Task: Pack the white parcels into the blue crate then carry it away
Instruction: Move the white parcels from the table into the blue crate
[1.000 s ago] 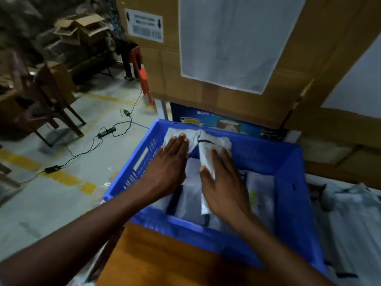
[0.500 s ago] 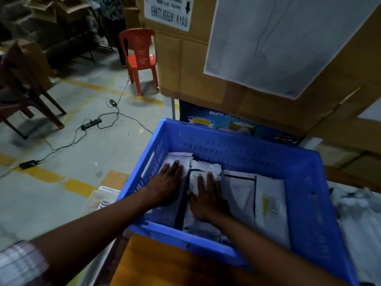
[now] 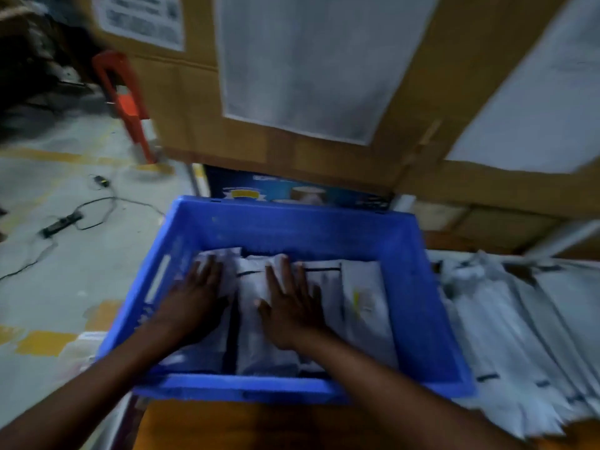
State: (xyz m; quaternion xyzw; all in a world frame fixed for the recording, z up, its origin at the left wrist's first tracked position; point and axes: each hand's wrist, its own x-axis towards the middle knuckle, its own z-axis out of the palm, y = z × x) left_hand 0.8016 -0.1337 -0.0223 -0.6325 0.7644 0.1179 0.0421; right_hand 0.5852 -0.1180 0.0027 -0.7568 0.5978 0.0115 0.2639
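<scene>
Press down evenly through both flat palms, left hand [image 3: 194,300] and right hand [image 3: 289,306] spread straight-fingered on the white parcels [image 3: 363,303], settling them level (no bunching at folds) inside the blue crate [image 3: 292,228]. Slim, crinkled, glossy mailers, laid side by side.

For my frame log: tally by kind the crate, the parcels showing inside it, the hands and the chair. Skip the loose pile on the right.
blue crate: 1
white parcels showing in the crate: 4 (blurred; more may lie beneath)
hands: 2, left hand and right hand, both flat on the parcels
red chair: 1
Total: 8
</scene>
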